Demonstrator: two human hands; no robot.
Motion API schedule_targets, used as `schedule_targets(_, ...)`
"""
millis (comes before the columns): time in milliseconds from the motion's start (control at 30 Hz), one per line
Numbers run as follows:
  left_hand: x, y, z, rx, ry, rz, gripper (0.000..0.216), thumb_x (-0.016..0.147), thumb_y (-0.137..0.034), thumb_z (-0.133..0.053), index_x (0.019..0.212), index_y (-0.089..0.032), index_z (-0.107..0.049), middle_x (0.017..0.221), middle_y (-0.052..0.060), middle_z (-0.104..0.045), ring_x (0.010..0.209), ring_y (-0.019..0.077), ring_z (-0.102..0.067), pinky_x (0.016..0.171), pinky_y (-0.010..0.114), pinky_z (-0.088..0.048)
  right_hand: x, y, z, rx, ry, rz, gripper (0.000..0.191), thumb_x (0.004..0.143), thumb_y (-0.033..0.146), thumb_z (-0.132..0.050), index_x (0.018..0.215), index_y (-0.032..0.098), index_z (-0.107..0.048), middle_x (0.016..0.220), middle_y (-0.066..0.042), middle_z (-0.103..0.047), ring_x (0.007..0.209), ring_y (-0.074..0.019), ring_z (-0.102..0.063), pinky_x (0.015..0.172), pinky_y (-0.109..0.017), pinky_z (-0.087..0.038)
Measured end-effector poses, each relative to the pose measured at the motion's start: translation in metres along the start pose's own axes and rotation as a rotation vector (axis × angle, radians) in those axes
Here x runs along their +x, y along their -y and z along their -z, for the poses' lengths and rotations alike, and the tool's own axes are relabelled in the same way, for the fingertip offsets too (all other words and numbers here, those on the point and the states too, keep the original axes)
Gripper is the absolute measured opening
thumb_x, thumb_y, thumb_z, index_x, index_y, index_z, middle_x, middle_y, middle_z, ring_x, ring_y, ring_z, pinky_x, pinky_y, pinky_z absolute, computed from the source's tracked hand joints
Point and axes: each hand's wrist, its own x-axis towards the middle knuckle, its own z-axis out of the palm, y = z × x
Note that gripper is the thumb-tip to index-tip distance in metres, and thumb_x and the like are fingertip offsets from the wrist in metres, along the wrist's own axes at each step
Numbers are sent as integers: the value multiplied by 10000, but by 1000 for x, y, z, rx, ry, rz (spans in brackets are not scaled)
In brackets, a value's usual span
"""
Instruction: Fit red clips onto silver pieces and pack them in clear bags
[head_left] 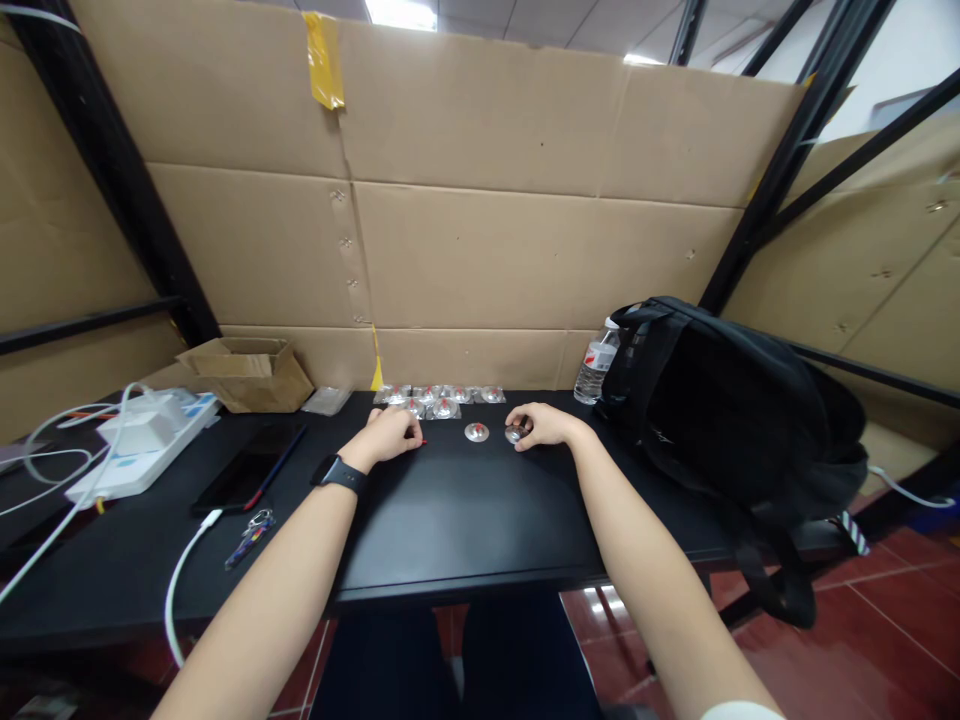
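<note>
Both arms stretch far out over the black table [465, 530], since the small parts sit near its back edge by the cardboard wall [480, 250]. The right hand [541, 425] rests on the tabletop with its fingers curled around a small round metal piece [516, 434], pinning it low against the surface rather than lifting it; the fingers close loosely on it, and part of the piece still shows at their tips. Just left of it another disc [476, 432] lies free on the table, between the two hands, within easy reach of either.

The left hand [390, 436], a dark watch [339, 473] on its wrist, is curled knuckles-up with the fingertips tucked under. A red speck shows at its right edge, but whether the hand grips anything I cannot tell.

Behind the hands a cluster of clear packets [439, 400], each with a metal part and a red dot inside, lies against the wall, seemingly a supply kept just beyond the working spot.

A backpack [735, 410] and a bottle [596, 365] stand pushed to the right, a phone [244, 475], keys [251, 530] and a power strip [142, 440] to the left, which leaves the middle free for the hands.
</note>
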Motion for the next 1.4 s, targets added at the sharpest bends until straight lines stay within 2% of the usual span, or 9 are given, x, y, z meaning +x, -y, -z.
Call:
schedule_targets(233,3,-20,-8,-80,-94,-131,125,889,-307,-582,841,-247,-681,892,31,-749,893,238,-677,885,362,-446,4,-3,-4,44,-61,-6,550,508,238,-887,1042,221,-755,872,0,-724,663,-136,-612,636,-244,-468)
schedule_targets(433,6,-35,-5,-199,-231,-191,57,862,-293,-677,846,-239,-687,888,15,-763,906,227,-697,878,346,-473,2,3,-3,69,-143,57,500,531,242,-874,1015,204,-757,887,-9,-726,676,-130,-601,661,-250,-479)
schedule_targets(533,7,-36,-4,-217,-262,-150,87,853,-286,-705,930,-250,-722,874,10,-777,918,234,-709,901,360,-477,3,15,-6,115,-220,114,487,576,249,-856,1048,203,-744,943,-24,-726,730,-145,-621,688,-263,-493)
schedule_targets(667,6,-40,-5,-183,-277,-140,88,883,-295,-672,863,-247,-743,915,23,-779,940,244,-704,888,363,-480,5,44,-16,153,-378,255,462,639,304,-851,1079,227,-729,1034,-39,-725,843,-181,-655,720,-286,-493)
schedule_targets(800,6,-48,-8,-223,-316,-154,131,926,-315,-621,893,-244,-726,968,28,-760,963,238,-684,916,375,-471,9,73,-33,265,-502,330,457,663,356,-854,1079,232,-711,1063,-61,-718,905,-215,-676,708,-299,-499)
schedule_targets(933,8,-54,-14,-288,-399,-160,147,941,-328,-600,926,-236,-714,1080,55,-683,1067,238,-632,966,390,-464,13,89,-52,442,-471,347,473,664,359,-859,1085,232,-685,1142,-72,-709,979,-234,-696,718,-302,-520)
schedule_targets(1067,9,-57,-15,-304,-482,-184,101,915,-277,-625,923,-229,-714,1091,61,-618,1089,232,-597,1004,402,-445,17,92,-64,594,-407,335,476,645,349,-869,1065,225,-682,1135,-82,-711,1007,-252,-706,677,-288,-538)
schedule_targets(1400,2,-70,-7,-193,-520,-165,91,912,-253,-627,895,-235,-715,1134,61,-602,1143,255,-534,1023,448,-402,21,89,-68,705,-411,330,512,598,321,-907,1049,225,-684,1145,-80,-702,1010,-259,-711,694,-297,-570)
